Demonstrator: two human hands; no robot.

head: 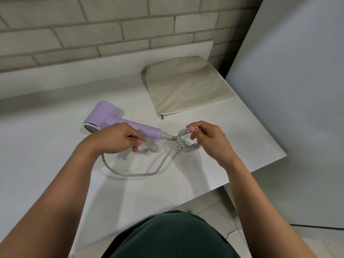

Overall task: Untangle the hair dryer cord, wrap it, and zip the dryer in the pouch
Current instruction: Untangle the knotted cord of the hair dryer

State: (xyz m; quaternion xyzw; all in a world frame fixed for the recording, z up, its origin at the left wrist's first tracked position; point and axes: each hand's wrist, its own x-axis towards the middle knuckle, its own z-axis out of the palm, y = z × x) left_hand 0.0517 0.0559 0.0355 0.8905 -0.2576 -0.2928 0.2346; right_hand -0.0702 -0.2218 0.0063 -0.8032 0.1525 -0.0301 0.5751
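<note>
A lilac hair dryer (109, 116) lies on its side on the white table (55, 146), nozzle toward the left. Its grey cord (130, 175) runs from the handle end into a twisted knot (188, 147), then curves in a long loop across the table. My left hand (115, 138) pinches the cord just behind the grey plug (153, 148). My right hand (206, 140) grips a loop of the cord right above the knot. A beige fabric pouch (186, 86) lies flat behind, its green zipper pull (162, 117) at the near left corner.
A brick wall (93, 25) runs along the back of the table. A large white panel (297, 90) leans at the right, close to the table's right edge. Tiled floor (214, 203) shows below the front edge.
</note>
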